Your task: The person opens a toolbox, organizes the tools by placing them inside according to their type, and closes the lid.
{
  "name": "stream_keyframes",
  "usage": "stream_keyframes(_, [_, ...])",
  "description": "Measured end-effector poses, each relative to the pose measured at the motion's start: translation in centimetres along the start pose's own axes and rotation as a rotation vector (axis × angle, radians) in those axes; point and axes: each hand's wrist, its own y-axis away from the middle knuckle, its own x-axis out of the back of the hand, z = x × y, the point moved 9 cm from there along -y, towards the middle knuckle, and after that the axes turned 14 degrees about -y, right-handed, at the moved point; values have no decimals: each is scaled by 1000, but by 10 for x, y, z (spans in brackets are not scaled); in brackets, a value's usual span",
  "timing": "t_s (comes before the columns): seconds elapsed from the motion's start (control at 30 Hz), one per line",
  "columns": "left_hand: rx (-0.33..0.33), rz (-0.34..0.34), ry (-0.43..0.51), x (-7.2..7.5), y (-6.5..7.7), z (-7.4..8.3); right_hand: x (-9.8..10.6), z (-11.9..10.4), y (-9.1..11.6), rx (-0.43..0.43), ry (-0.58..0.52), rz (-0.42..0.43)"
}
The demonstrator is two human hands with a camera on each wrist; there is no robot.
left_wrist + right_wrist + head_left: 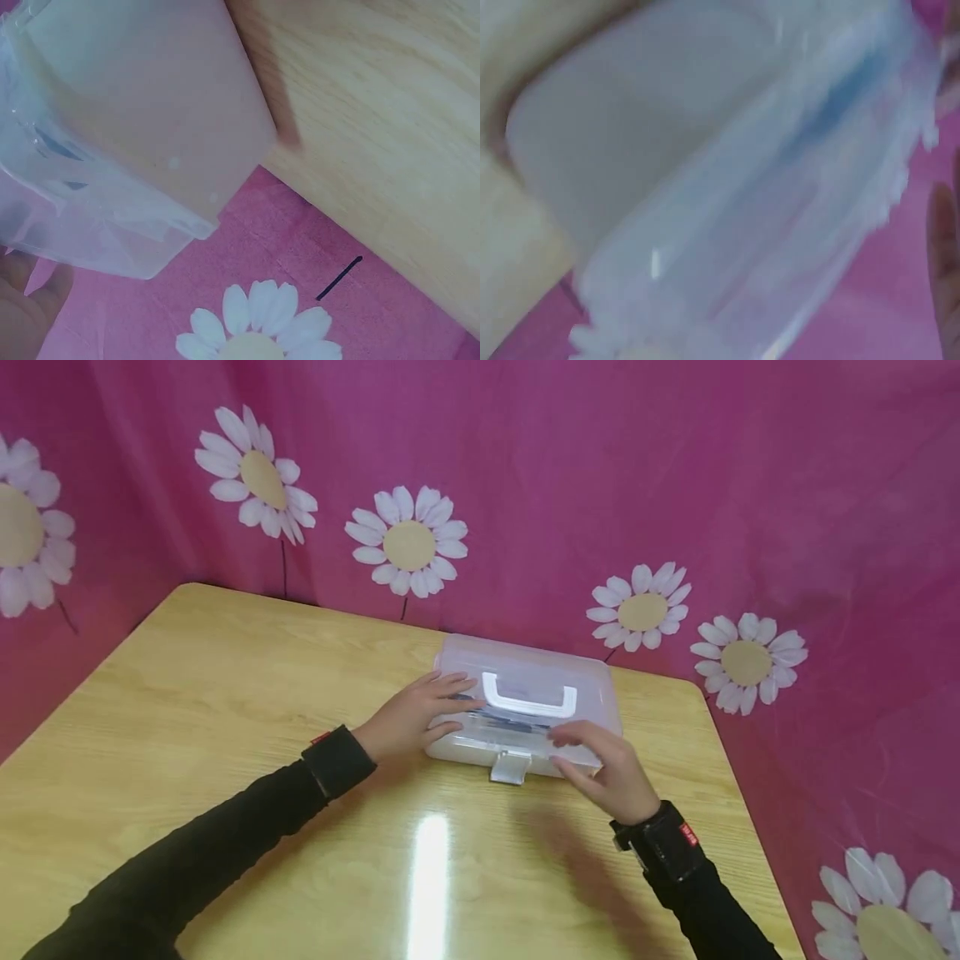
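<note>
A translucent plastic storage box [525, 658] with a white handle [528, 705] on its lid stands near the table's back edge. Its front latch [511, 767] sticks out toward me. Dark contents show faintly through the lid. My left hand [408, 714] is at the box's left side, fingers extended over the lid; whether they touch it I cannot tell. My right hand [611, 774] is by the front right corner, thumb and fingers bent but apart, with nothing seen between them. The box [150, 97] also fills much of the left wrist view. The right wrist view is blurred.
The wooden table [262, 693] extends left and in front of the box, with a bright light reflection [428, 885] near the front. Behind and to the sides hangs a pink cloth [525, 485] printed with white daisies, close to the box's back.
</note>
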Motion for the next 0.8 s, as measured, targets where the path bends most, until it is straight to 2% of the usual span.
stream_keyframes(0.07, [1, -4, 0, 0, 2, 1, -27, -5, 3, 24, -7, -123])
stream_keyframes(0.13, [6, 0, 5, 0, 2, 1, -51, -3, 10, 10, 28, -223])
stream_keyframes(0.3, [13, -9, 12, 1, 2, 0, -89, 18, 26, -72, 189, -380])
stream_keyframes(0.43, [24, -22, 25, 1, 2, 2, -99, 34, 36, -137, 266, -430])
stream_keyframes(0.67, [28, -9, 12, 1, 2, 2, -103, 45, 42, -264, 277, -456])
stream_keyframes(0.8, [31, 4, 17, 2, 1, 2, -103, 42, 40, -263, 267, -446])
